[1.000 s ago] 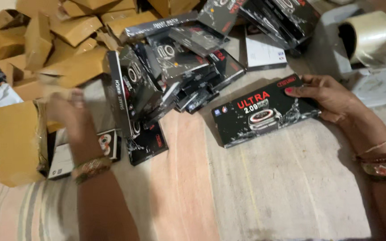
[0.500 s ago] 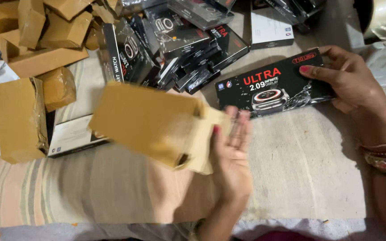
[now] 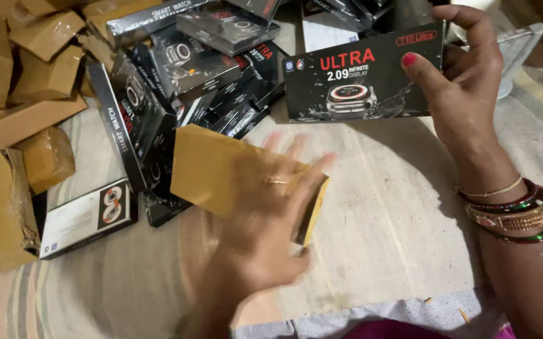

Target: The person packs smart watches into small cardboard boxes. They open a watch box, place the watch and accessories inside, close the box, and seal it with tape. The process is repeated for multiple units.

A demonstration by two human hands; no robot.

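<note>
Left hand (image 3: 265, 220) held flat brown cardboard box (image 3: 221, 172) above striped mat (image 3: 378, 238), fingers spread over its top face; hand motion-blurred. Right hand (image 3: 466, 88) gripped black smartwatch box (image 3: 362, 75) at its right end, thumb on front, raised clear of mat. Pile of black smartwatch boxes (image 3: 177, 81) lay behind brown box. Heap of brown cartons (image 3: 20, 69) sat far left.
</note>
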